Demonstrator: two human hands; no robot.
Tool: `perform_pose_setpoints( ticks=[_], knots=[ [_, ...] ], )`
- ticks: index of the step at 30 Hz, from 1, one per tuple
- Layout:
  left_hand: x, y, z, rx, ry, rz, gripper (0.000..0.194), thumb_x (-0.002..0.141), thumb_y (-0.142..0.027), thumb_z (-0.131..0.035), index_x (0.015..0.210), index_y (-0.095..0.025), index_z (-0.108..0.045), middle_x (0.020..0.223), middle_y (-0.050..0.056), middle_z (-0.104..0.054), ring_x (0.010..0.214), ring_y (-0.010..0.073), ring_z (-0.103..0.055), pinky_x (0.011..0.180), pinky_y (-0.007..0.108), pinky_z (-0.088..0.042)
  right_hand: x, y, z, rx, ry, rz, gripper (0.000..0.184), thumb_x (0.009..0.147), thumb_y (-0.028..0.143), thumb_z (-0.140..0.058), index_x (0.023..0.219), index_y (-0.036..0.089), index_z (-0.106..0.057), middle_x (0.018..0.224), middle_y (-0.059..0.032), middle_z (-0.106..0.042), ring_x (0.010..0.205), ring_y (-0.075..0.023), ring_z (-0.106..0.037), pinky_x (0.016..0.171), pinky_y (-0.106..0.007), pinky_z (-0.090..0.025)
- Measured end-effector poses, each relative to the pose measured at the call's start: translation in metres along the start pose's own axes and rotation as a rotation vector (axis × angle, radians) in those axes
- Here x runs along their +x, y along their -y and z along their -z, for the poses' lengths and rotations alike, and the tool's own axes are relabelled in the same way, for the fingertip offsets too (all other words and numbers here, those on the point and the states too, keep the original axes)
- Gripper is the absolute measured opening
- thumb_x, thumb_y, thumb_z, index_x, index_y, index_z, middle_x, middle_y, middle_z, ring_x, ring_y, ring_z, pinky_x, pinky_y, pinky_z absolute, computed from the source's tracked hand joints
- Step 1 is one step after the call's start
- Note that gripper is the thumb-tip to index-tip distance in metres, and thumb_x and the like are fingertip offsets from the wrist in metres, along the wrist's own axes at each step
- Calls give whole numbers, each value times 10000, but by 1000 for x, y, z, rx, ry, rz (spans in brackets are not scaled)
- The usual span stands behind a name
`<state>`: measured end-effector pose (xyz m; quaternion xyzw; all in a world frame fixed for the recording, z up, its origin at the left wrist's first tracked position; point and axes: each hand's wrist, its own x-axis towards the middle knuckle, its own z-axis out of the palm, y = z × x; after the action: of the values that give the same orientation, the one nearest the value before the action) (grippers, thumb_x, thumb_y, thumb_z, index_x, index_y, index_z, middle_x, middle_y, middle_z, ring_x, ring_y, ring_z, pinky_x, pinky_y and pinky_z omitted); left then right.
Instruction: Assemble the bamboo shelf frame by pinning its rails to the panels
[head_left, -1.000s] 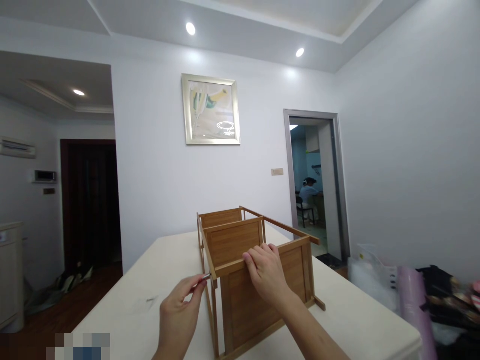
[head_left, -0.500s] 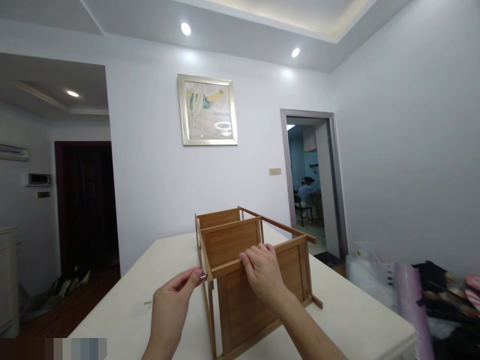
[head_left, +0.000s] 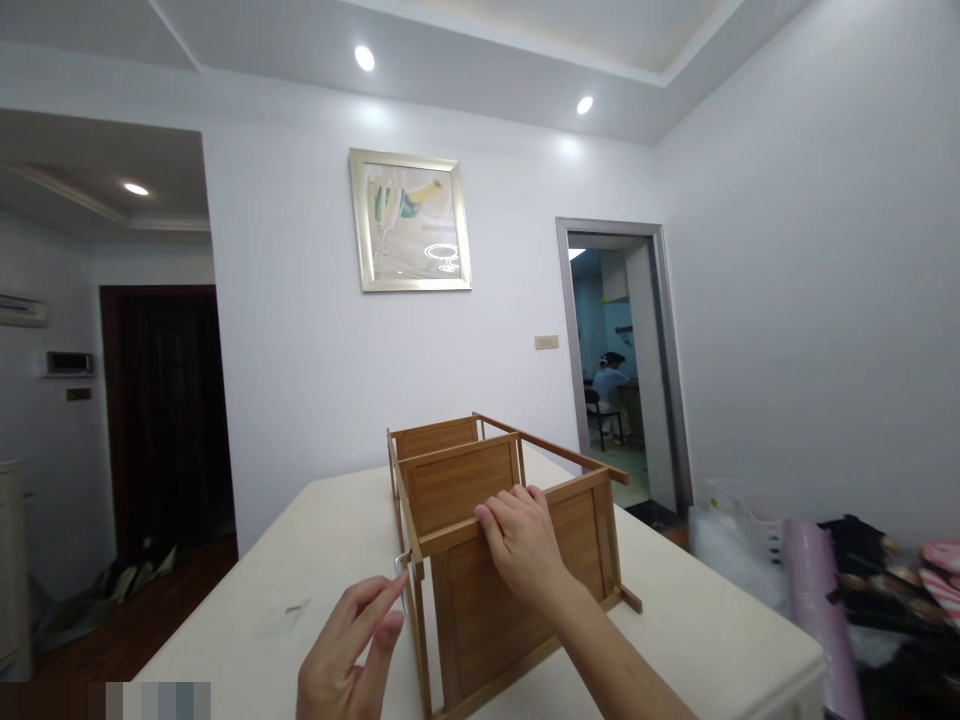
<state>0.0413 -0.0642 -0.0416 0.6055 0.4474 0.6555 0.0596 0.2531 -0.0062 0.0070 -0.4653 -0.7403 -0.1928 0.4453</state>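
Left hand: I am reaching my left hand (head_left: 351, 645) toward the shelf's upper left near corner, index finger extending, thumb standing apart from it; the fingers are opening around nothing.
Key: a small bent metal key (head_left: 399, 565) is sitting at that corner, just by my index fingertip; whether the two are touching, I cannot tell.
Right hand: I am curling my right hand (head_left: 521, 540) over the top edge of the nearest board, the fingers gripping it.
Shelf: the wooden shelf (head_left: 525, 600) is lying across the table (head_left: 697, 620), its long rails running away from me, its boards standing upright.
Tabletop, left: a small thin piece (head_left: 296, 608) is lying well apart from the shelf, too small for naming.
Floor, right: a purple roll (head_left: 810, 590) is leaning among clutter.
Doorway: a person (head_left: 611, 385) is sitting in the room beyond.
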Motion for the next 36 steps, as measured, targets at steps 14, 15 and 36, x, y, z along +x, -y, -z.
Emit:
perform_pose_setpoints(
  ticks=[14,15,36],
  knots=[
    [50,31,-13,-300,113,456,462,604,-545,-770,841,-152,-712,716,31,-727,678,177,-662,675,282,-548,0,2,1,28,3,16,386,1002,308,-344,678,219,-534,717,-1,-617,732,-154,-480,866,-344,-277],
    [54,27,-11,-352,133,479,485,608,-548,-765,880,-149,-721,798,53,-749,750,195,-680,721,299,-555,0,2,2,28,3,19,384,1001,303,-345,679,218,-535,716,-1,-616,730,-153,-477,866,-344,-277],
    [25,22,-2,-259,156,405,405,653,-503,-753,931,-212,-703,855,38,-762,833,198,-687,787,271,-543,1,6,2,25,8,-2,372,995,293,-368,674,210,-537,707,16,-602,722,-140,-462,875,-333,-264]
  ],
)
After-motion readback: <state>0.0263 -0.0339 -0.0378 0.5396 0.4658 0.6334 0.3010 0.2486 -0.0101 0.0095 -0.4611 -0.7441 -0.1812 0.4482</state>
